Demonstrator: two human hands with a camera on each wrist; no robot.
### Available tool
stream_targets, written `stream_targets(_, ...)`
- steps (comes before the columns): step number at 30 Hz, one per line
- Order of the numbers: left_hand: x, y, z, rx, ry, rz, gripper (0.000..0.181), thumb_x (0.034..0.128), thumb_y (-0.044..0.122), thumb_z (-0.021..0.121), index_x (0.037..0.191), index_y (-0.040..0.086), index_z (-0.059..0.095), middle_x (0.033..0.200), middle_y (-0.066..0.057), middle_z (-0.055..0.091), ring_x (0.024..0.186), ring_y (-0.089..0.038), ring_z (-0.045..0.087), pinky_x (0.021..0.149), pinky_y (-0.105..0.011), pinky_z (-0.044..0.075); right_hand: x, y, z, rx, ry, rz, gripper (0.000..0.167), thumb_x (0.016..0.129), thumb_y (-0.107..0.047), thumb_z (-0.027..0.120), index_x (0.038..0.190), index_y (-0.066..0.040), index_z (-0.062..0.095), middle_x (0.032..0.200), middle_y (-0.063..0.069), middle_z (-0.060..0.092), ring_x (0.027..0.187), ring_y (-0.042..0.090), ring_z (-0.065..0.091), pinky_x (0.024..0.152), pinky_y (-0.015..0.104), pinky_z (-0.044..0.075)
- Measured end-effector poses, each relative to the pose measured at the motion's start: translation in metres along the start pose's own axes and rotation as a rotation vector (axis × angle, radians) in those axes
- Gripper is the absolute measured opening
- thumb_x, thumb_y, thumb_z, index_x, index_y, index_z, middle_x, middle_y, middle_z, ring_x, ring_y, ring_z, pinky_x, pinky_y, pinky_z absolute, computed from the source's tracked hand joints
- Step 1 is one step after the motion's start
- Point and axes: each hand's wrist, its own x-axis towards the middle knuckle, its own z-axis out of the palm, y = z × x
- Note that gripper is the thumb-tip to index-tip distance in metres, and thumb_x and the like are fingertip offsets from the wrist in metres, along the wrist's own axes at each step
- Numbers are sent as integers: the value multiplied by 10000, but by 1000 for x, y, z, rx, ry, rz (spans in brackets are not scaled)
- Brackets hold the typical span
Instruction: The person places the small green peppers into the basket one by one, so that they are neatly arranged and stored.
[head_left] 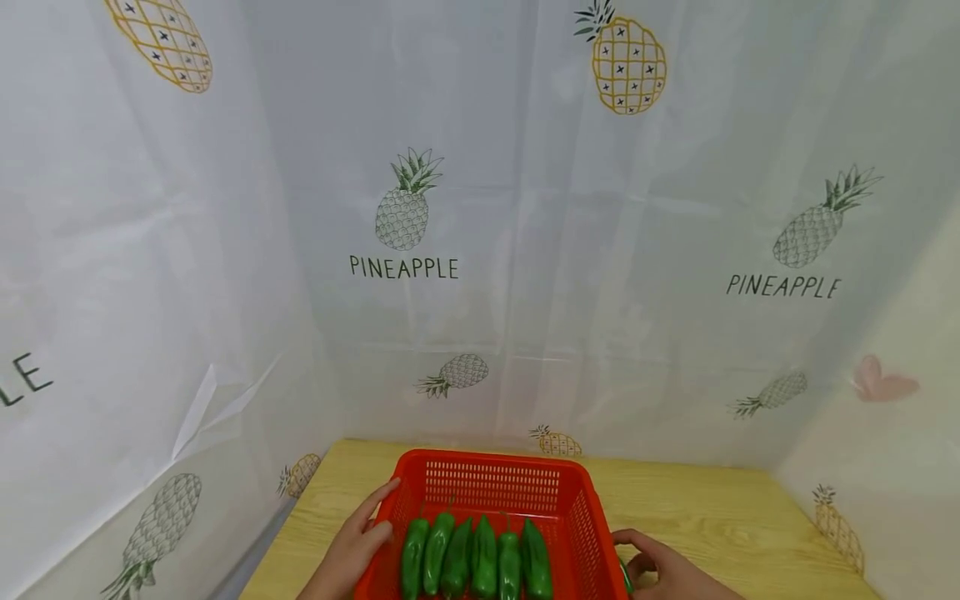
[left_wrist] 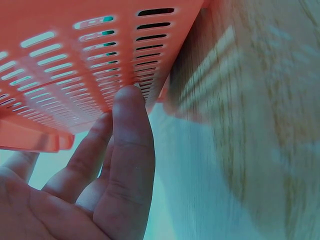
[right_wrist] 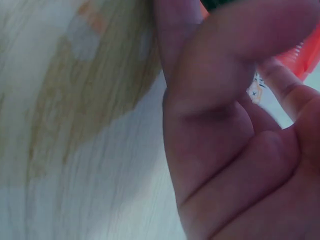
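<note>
A red plastic basket (head_left: 491,457) with slotted walls stands on the wooden table. Several long green peppers (head_left: 483,558) lie side by side in it, stems pointing away from me. My left hand (head_left: 351,546) holds the basket's left side, thumb at the rim. In the left wrist view its fingers (left_wrist: 131,145) touch the slotted outer wall. Just outside the right wall, my right hand (head_left: 660,567) has curled fingers around a green pepper (head_left: 626,577), mostly hidden by hand and basket. Only a dark green bit of this pepper (right_wrist: 216,4) shows in the right wrist view.
Light wooden tabletop (head_left: 697,508) extends to the right of the basket, with a narrower strip on the left. White sheeting (head_left: 525,317) printed with pineapples hangs behind the table and along both sides.
</note>
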Motion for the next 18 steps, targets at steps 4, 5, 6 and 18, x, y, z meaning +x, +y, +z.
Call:
stream_targets(4, 1, -3, 0, -10, -6, -1, 775, 953, 52, 511, 1684, 178, 288, 1275, -272, 668, 1035, -376, 716, 771, -559, 628, -1, 3, 0, 80, -37, 0, 607, 1027, -72, 675, 1559, -4, 393, 1236, 196, 669, 1087, 400, 670, 885, 466, 612)
stream_targets(5, 1, -3, 0, -12, -11, -1, 775, 954, 52, 511, 1685, 179, 287, 1276, -275, 668, 1037, -377, 715, 773, -558, 628, -2, 3, -1, 91, -43, 1, 611, 1029, -73, 673, 1562, 1, 384, 1244, 201, 671, 1089, 410, 678, 891, 471, 612)
stream_targets(6, 2, -3, 0, -9, -13, 1, 771, 957, 54, 513, 1684, 179, 289, 1278, -277, 667, 1037, -375, 714, 773, -555, 629, -2, 3, -2, 97, -48, 4, 611, 1032, -72, 669, 1564, 4, 377, 1242, 206, 677, 1085, 416, 687, 893, 471, 613)
stream_targets(18, 3, -2, -1, 51, 29, 9, 749, 956, 74, 531, 1671, 174, 329, 1418, -300, 585, 1046, -369, 716, 752, -543, 635, -4, -1, 0, 25, -3, 56, 691, 988, -65, 723, 1590, -23, 386, 1157, 194, 692, 1007, 345, 660, 821, 427, 611)
